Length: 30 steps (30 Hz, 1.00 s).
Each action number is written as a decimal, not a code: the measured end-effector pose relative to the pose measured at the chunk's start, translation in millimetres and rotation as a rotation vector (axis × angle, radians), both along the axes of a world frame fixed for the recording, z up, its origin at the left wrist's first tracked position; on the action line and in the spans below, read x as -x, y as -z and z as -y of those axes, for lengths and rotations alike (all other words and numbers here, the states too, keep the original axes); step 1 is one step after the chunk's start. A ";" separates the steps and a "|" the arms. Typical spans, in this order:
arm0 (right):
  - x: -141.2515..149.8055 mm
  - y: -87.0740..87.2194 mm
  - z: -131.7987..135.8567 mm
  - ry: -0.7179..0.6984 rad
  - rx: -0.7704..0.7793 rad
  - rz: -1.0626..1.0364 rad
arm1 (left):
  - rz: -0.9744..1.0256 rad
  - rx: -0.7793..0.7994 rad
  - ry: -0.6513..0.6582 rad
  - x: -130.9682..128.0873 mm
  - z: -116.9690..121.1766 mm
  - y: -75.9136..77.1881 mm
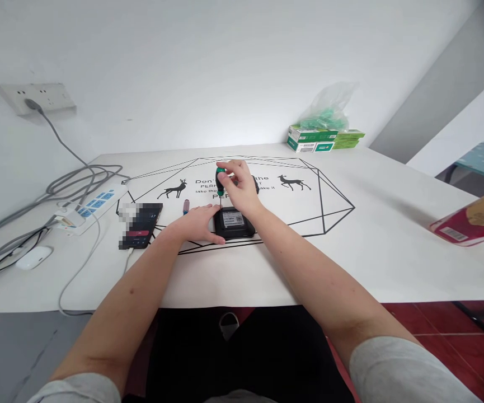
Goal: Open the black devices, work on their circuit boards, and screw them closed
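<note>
A black rectangular device [234,229] with a white printed label lies on the table in front of me. My left hand [200,224] grips its left side, thumb near the front corner and fingers by the back corner. In my right hand [240,184] is a screwdriver [220,182] with a green and black handle, held upright. Its shaft points down at the device's back left corner; the tip is too small to make out. Behind the right hand a dark object [255,183] shows only in part. A second screwdriver handle [186,205], purplish, lies beyond my left hand, partly covered.
A phone [143,226] on a cable lies to the left, near a power strip [93,210], coiled grey cables, glasses [13,254] and a white earbud case [34,257]. Green and white boxes [313,139] under a plastic bag stand at the back right. A red and yellow package [474,218] is at right.
</note>
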State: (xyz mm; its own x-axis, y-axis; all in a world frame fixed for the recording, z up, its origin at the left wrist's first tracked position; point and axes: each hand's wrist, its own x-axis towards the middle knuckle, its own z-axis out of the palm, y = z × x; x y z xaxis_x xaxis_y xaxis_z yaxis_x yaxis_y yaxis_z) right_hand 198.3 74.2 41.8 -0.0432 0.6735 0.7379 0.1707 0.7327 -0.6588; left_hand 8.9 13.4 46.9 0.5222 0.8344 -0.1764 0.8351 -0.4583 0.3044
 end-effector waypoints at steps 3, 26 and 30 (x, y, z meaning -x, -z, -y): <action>0.5 0.9 -1.6 -0.066 -0.005 -0.064 | -0.002 0.001 -0.001 0.7 -1.0 1.5; 1.1 0.1 0.3 -0.073 0.055 -0.073 | -0.015 0.007 0.004 -1.6 0.5 -1.0; 1.1 2.5 0.3 -0.274 0.104 -0.143 | -0.040 0.037 -0.029 -0.9 -0.7 1.7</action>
State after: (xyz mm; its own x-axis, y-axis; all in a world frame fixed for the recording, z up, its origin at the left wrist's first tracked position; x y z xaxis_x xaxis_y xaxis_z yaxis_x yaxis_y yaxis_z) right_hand 197.1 73.9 39.3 -0.1348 0.7234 0.6771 -0.1232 0.6658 -0.7359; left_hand 9.9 14.1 45.3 0.4899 0.8415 -0.2276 0.8597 -0.4230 0.2864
